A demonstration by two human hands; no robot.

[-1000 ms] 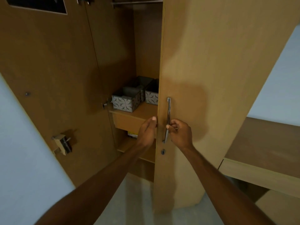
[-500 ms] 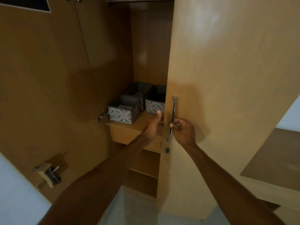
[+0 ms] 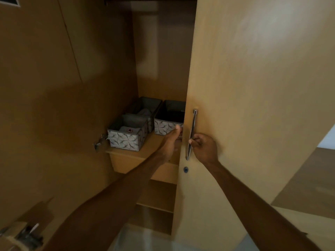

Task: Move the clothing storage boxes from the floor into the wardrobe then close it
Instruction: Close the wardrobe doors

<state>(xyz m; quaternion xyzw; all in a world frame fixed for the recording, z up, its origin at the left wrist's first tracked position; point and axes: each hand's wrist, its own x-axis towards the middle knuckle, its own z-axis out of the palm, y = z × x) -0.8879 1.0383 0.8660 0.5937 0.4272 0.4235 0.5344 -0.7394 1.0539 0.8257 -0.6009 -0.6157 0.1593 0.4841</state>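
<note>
Three fabric storage boxes point(image 3: 127, 134) sit together on the wardrobe shelf point(image 3: 154, 147), grey with a pale leaf print, soft-sided and open-topped. The front-left one holds folded cloth, the rear one more cloth, the right one looks dark inside. The right hand point(image 3: 204, 148) has its fingers curled round the slim metal bar handle point(image 3: 192, 134) of the smooth wooden door point(image 3: 253, 105). The left hand point(image 3: 171, 141) clasps the door's edge.

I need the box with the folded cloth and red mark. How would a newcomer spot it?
Look inside the open wardrobe, on the shelf above the drawer. Three patterned grey boxes sit there; it is the front-left box, the smallest, nearest the shelf edge.
</note>
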